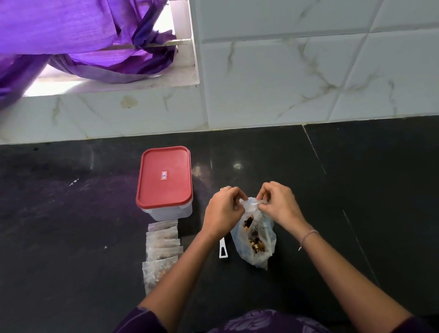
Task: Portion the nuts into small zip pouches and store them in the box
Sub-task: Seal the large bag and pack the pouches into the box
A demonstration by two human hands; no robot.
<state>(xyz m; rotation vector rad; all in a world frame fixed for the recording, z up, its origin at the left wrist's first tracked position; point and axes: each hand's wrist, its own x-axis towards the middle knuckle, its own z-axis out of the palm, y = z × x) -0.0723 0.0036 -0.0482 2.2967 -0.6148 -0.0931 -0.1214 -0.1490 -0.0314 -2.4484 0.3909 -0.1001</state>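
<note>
Your left hand (pixel 224 211) and right hand (pixel 278 205) both pinch the gathered mouth of the nut bag (pixel 254 240), fingers curled tight; its body hangs just below them. Left of your fingers: the lidded box (pixel 163 181), with filled pouches (pixel 162 249) in a row beneath it.

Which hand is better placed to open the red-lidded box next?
Left, probably. The left hand sits nearer the box, which stands on its side of the bag; the right hand would have to cross over the bag.
</note>
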